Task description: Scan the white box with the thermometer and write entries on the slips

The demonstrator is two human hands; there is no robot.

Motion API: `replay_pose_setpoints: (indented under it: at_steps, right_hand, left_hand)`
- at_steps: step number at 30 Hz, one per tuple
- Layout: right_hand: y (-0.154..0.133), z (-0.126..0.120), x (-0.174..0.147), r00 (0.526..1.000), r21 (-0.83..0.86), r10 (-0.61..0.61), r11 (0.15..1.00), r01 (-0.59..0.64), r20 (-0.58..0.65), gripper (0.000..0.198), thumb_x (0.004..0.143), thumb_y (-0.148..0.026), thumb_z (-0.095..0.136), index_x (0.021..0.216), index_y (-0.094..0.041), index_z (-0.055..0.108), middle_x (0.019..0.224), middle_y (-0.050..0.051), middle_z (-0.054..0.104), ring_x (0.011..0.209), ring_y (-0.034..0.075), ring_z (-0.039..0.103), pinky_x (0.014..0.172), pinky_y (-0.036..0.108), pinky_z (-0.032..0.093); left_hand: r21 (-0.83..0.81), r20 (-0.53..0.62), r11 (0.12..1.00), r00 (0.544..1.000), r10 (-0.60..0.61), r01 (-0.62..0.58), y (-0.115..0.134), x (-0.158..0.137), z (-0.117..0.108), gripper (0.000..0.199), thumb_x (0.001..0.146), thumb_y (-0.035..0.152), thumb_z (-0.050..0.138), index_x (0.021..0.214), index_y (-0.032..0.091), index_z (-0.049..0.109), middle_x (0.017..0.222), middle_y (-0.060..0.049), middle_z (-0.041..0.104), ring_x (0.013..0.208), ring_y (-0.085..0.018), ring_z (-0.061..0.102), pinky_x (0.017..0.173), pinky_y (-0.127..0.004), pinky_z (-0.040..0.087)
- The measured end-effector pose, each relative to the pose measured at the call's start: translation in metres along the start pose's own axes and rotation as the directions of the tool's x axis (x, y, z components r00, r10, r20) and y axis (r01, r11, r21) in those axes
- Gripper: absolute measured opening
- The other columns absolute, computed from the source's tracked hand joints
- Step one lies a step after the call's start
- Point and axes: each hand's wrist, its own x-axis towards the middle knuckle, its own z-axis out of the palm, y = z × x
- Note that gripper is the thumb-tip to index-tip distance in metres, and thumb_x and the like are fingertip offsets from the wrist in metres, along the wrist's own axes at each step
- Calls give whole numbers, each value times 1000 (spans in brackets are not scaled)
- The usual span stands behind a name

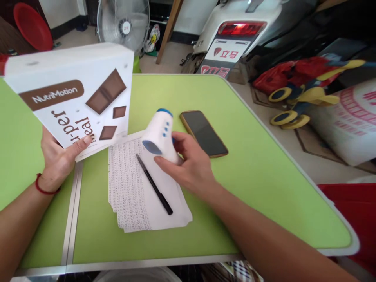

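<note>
My left hand (63,154) grips the lower edge of a white NutriMotion box (67,121) with pictures of chocolate squares, thumb on its front. The box is held tilted above the left part of the table. In my right hand (190,164) is a white and blue infrared thermometer (160,131), its fingers wrapped round the handle. Under the thermometer lies a stack of papers (129,188), covered with small writing on its left side. A black pen (154,184) rests slantwise on the papers. Just beyond my right hand a smartphone (204,133) in a yellowish case lies screen up.
The green folding table (264,196) has a metal-edged seam on the left. Behind it stand a fan (123,27) and a white scooter (241,31). At the right are a yellow and blue toy (299,98), a white sack (349,121) and a red object (352,219).
</note>
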Motion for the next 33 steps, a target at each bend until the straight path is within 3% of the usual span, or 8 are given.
replay_pose_setpoints:
  at_steps: [1, 3, 5, 8, 10, 15, 26, 33]
  right_hand:
    - [-4, 1, -6, 1000, 165, -25, 986, 27, -9, 49, 71, -38, 69, 114, -22, 51, 99, 8, 63, 85, 23, 62, 73, 40, 54]
    - [-11, 3, -19, 986, 449, -93, 893, 20, 141, 43, 75, -37, 69, 111, -24, 50, 85, 2, 61, 72, 18, 58, 62, 33, 52]
    - [-16, 6, -31, 917, 632, -203, 773, -65, 343, 37, 79, -41, 67, 107, -24, 51, 73, -2, 54, 60, 14, 50, 53, 28, 45]
    - [-20, 12, -41, 780, 687, -289, 688, -233, 554, 30, 83, -44, 63, 97, -22, 51, 72, -2, 48, 59, 11, 44, 51, 24, 40]
    - [-19, 16, -43, 740, 667, -280, 685, -292, 612, 28, 83, -44, 63, 94, -21, 50, 75, -2, 47, 61, 11, 42, 53, 24, 39]
    - [-17, 24, -41, 765, 676, -245, 668, -312, 595, 31, 84, -48, 62, 94, -21, 50, 76, -2, 46, 63, 11, 40, 55, 25, 39]
    - [-14, 33, -43, 785, 627, -150, 697, -347, 601, 31, 80, -51, 65, 85, -23, 53, 77, 0, 48, 69, 14, 46, 65, 30, 48]
    - [-11, 37, -44, 792, 628, -146, 699, -342, 593, 29, 81, -49, 67, 86, -22, 56, 76, 0, 49, 68, 13, 47, 62, 29, 48]
  left_hand:
    - [-54, -17, 999, 1000, -1, 0, 2, -2, 3, 46, 71, 35, 83, 110, 21, 63, 110, -2, 68, 112, -27, 61, 95, -44, 51]
    - [-171, 53, 981, 995, -80, 88, 7, -7, 10, 42, 73, 40, 81, 107, 19, 66, 108, -5, 70, 102, -27, 66, 87, -43, 57]
    - [-218, 178, 955, 970, -166, 203, 12, -12, 16, 42, 75, 41, 79, 109, 20, 67, 112, -7, 69, 100, -27, 67, 84, -42, 59]
    - [-172, 242, 949, 945, -220, 265, 16, -17, 20, 40, 77, 40, 78, 112, 24, 65, 112, -6, 69, 97, -27, 67, 81, -41, 60]
    - [-148, 240, 945, 938, -250, 290, 16, -18, 21, 42, 76, 41, 78, 112, 24, 64, 111, -6, 69, 95, -27, 67, 79, -41, 59]
    - [-138, 250, 920, 911, -327, 368, 16, -17, 22, 47, 70, 43, 82, 105, 19, 63, 104, -7, 70, 87, -27, 68, 71, -39, 58]
    - [-105, 276, 932, 911, -307, 346, 27, -16, 25, 44, 70, 45, 81, 98, 18, 61, 99, -6, 71, 82, -26, 67, 66, -37, 57]
    - [-90, 274, 939, 914, -298, 333, 27, -15, 25, 45, 69, 47, 81, 97, 19, 61, 99, -6, 71, 83, -27, 67, 66, -39, 56]
